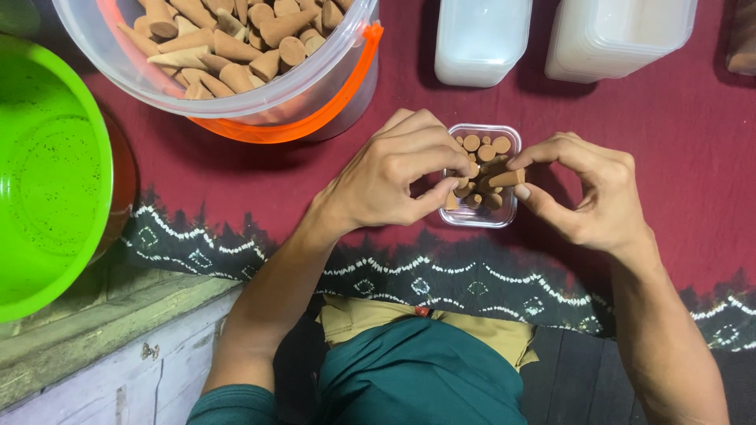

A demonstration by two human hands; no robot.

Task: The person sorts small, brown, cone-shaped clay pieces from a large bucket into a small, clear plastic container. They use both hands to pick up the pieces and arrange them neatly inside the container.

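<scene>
1. Clay-brown incense cone (505,179) lies sideways, long axis across the small clear box (481,216), pinched in the right hand (587,193).
2. Left hand (394,177), equally near, has its fingertips closed on cones (466,189) at the box's left edge.

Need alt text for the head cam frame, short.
Seen from above, a person's left hand and right hand fit brown cones into a small clear box on a maroon patterned cloth; the right fingers hold one cone. A clear bucket of more cones sits behind, a green basin at left.
</scene>
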